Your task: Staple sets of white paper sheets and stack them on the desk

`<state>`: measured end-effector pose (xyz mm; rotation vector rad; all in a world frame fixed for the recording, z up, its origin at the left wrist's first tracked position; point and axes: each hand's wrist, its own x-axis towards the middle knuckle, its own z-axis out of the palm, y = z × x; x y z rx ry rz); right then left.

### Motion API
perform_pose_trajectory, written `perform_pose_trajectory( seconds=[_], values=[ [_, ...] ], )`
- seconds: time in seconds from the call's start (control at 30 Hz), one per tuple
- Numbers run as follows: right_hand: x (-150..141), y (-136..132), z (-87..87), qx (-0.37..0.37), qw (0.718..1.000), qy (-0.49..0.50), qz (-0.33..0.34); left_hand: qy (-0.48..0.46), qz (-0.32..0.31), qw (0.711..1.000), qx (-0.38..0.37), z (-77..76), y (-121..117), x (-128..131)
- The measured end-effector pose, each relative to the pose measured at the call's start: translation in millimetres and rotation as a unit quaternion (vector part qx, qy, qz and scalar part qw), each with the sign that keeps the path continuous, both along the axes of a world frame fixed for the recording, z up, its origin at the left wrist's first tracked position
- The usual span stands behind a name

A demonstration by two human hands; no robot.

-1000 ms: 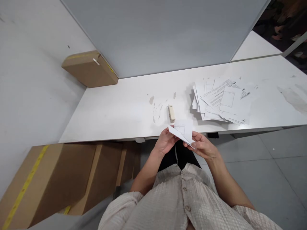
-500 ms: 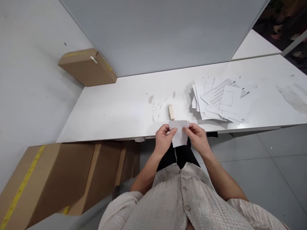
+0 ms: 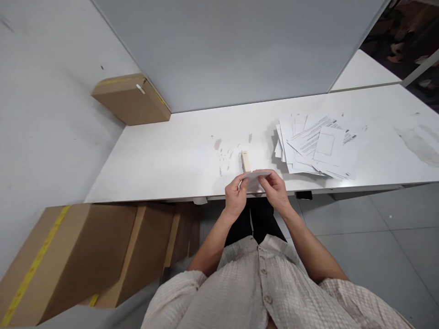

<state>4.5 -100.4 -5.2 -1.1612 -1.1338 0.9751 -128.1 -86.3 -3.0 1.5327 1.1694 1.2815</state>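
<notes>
- Item in hand: a small paper piece (image 3: 254, 183), plain and pale grey-white on the side seen; no print can be read at this angle.
- Form: the paper is tilted and strongly foreshortened, its upper edge running roughly crosswise between the hands. Whether it is one layer or several cannot be told.
- Location: held up at the middle stretch of the front edge of the worktop (image 3: 178, 155), its lower part overlapping that edge in view, just on the near side of a beige stapler (image 3: 245, 161).
- Left hand (image 3: 236, 197): grasping the paper's left end, thumb upright on the near face, the other fingers bent behind it.
- Right hand (image 3: 277, 193): grasping the right end, thumb angled inward on the near face, fingers curled over the far side.
- Arms: both forearms reach forward from beside the torso and converge on the paper; the wrists are raised and the hands near each other.
- Stapler: lies lengthwise toward the front edge, its near end just beyond the paper.
- Paper stack (image 3: 308, 148): loose, fanned printed sheets toward the worktop's right end, nearer the front edge than the corner; one top sheet bears a rectangular outline.
- Cardboard box (image 3: 130, 101): at the back left corner of the worktop, with yellow tape and a white mark.
- Larger cardboard cartons (image 3: 96, 246): below the front left corner, one crossed by yellow tape.
</notes>
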Motion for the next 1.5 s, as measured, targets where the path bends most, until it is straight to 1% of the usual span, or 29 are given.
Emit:
perform_pose_trajectory(
  seconds=[0.1, 0.17, 0.23, 0.37, 0.53, 0.7, 0.8, 0.93, 1.0, 1.1, 1.17, 1.27, 1.33, 1.37, 1.43, 1.5],
  values=[
    [2, -2, 3.5, -0.026, 0.999, -0.028, -0.027, -0.037, 0.001, 0.998, -0.053, 10.0, -2, 0],
    [2, -4, 7.9, -0.044, 0.998, -0.038, -0.039, -0.08, -0.019, 0.992, -0.098, 16.1, -2, -2],
    [2, -8, 11.4, -0.063, 0.997, -0.033, -0.04, -0.122, -0.047, 0.981, -0.143, 18.7, -1, -4],
    [-1, -14, 12.0, -0.097, 0.995, -0.002, -0.022, -0.171, -0.071, 0.964, -0.193, 14.1, 0, -8],
    [-2, -19, 5.7, -0.112, 0.993, 0.005, -0.021, -0.181, -0.081, 0.958, -0.208, 7.5, -3, -11],
    [-1, -22, 2.9, -0.123, 0.992, 0.001, -0.012, -0.129, -0.056, 0.968, -0.207, 8.7, -5, -12],
    [-2, -25, -1.3, -0.124, 0.992, 0.014, -0.007, -0.109, -0.049, 0.972, -0.204, 6.5, -4, -13],
    [-1, -37, -16.3, -0.153, 0.987, 0.037, 0.034, -0.082, -0.042, 0.974, -0.209, -3.9, -8, -17],
    [-2, -47, -26.9, -0.182, 0.982, 0.023, 0.047, -0.037, -0.04, 0.977, -0.204, -11.7, -14, -19],
    [-2, -61, -41.1, -0.207, 0.978, -0.015, 0.017, 0.074, -0.018, 0.984, -0.16, -23.8, -24, -19],
    [-3, -66, -46.4, -0.207, 0.977, -0.056, -0.017, 0.114, -0.007, 0.983, -0.141, -29.9, -28, -16],
    [1, -65, -47.3, -0.2, 0.974, -0.091, -0.045, 0.084, -0.022, 0.981, -0.173, -34.1, -27, -11],
    [5, -61, -45.6, -0.197, 0.976, -0.08, -0.056, 0.052, -0.037, 0.978, -0.196, -33.8, -21, -10],
    [8, -58, -44.6, -0.196, 0.976, -0.074, -0.063, 0.047, -0.04, 0.979, -0.196, -33.0, -18, -11],
    [14, -52, -43.1, -0.201, 0.974, -0.071, -0.075, 0.073, -0.026, 0.984, -0.16, -31.2, -9, -14],
    [18, -46, -42.0, -0.211, 0.972, -0.069, -0.078, 0.138, 0.004, 0.987, -0.078, -30.1, 0, -17]
  ],
)
